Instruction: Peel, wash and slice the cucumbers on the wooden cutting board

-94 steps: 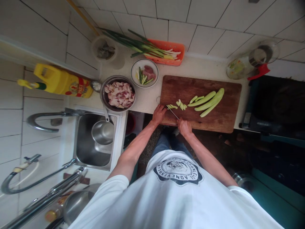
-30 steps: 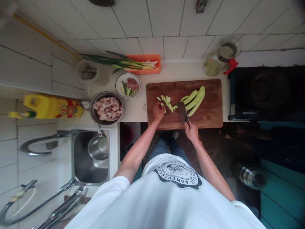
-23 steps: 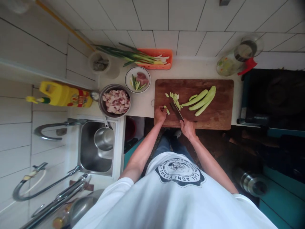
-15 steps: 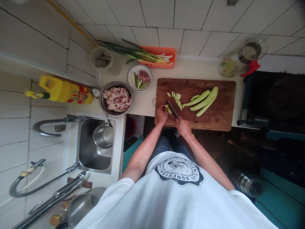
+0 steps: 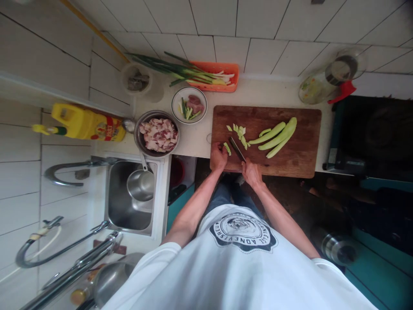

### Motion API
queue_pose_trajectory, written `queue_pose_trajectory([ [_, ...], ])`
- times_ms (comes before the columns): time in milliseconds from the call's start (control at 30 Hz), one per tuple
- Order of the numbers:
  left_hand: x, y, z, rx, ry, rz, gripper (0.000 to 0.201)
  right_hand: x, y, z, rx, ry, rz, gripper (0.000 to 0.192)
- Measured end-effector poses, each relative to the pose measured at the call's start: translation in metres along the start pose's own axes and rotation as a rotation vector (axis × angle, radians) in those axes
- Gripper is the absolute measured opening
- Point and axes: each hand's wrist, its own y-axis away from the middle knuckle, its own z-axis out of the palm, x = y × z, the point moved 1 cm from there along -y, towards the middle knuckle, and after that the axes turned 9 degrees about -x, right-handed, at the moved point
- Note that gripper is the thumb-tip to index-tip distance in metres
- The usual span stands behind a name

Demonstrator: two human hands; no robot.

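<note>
Head view shows us the knife (image 5: 237, 149) lying aslant on the cutting board (image 5: 297, 159), its blade running up and leftward from our right hand (image 5: 252, 173), which is closed around the handle. Our left hand (image 5: 218, 157) curls over a green piece (image 5: 227, 148) just left of the blade. Long peeled strips (image 5: 277, 136) lie diagonally farther right. This board rests on a pale bench (image 5: 258, 92) under white wall tiles (image 5: 226, 21), with a steel sink (image 5: 129, 202) at left.

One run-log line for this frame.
right hand: grips knife | left hand: holds cucumber piece | cutting board: slices, long strips
</note>
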Motion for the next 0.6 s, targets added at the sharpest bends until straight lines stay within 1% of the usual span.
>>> queue_pose_trajectory([
  [67, 0.006, 0.005, 0.002, -0.026, -0.088, 0.018, 0.035, 0.004, 0.000, 0.002, 0.004, 0.002, 0.005, 0.042],
  [100, 0.009, 0.006, 0.005, -0.051, -0.137, 0.038, 0.034, 0.006, 0.000, 0.002, 0.012, 0.004, 0.004, 0.041],
  [200, 0.016, 0.006, 0.008, -0.155, -0.293, 0.167, 0.022, 0.013, 0.000, 0.002, 0.043, 0.022, 0.002, 0.041],
  [300, 0.016, 0.003, 0.001, -0.265, -0.459, 0.317, 0.028, 0.018, 0.000, -0.002, 0.046, 0.057, -0.005, 0.041],
  [400, 0.010, 0.000, -0.010, -0.313, -0.573, 0.418, 0.036, 0.021, 0.001, -0.010, 0.020, 0.118, -0.026, 0.041],
  [500, 0.002, -0.001, -0.015, -0.351, -0.575, 0.489, 0.039, 0.022, 0.002, -0.020, -0.025, 0.186, -0.038, 0.044],
  [600, -0.005, -0.001, -0.011, -0.389, -0.457, 0.508, 0.035, 0.021, 0.003, -0.028, -0.055, 0.211, -0.066, 0.044],
])
